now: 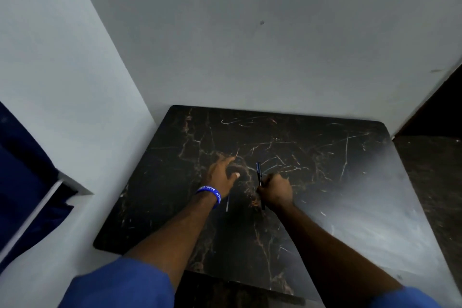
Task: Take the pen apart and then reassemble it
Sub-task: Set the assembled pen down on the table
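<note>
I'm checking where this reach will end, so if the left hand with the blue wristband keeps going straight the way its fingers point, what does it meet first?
Probably nothing but bare tabletop: the left hand points away and slightly right across the dark marble-patterned table, then toward the pale grey wall. The dark pen barrel in the right hand sits off that line.

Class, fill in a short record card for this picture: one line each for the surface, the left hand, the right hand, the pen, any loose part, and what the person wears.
surface: dark marble-patterned table, set in a corner of pale walls
left hand: left hand spread, fingers down on the table, holding nothing visible
right hand: right hand closed around the pen
pen: dark pen, sticking out from the fist, pointing away from the person
loose part: thin pale rod lying on the table by the left wrist
worn: blue wristband on left wrist; blue sleeves
</note>
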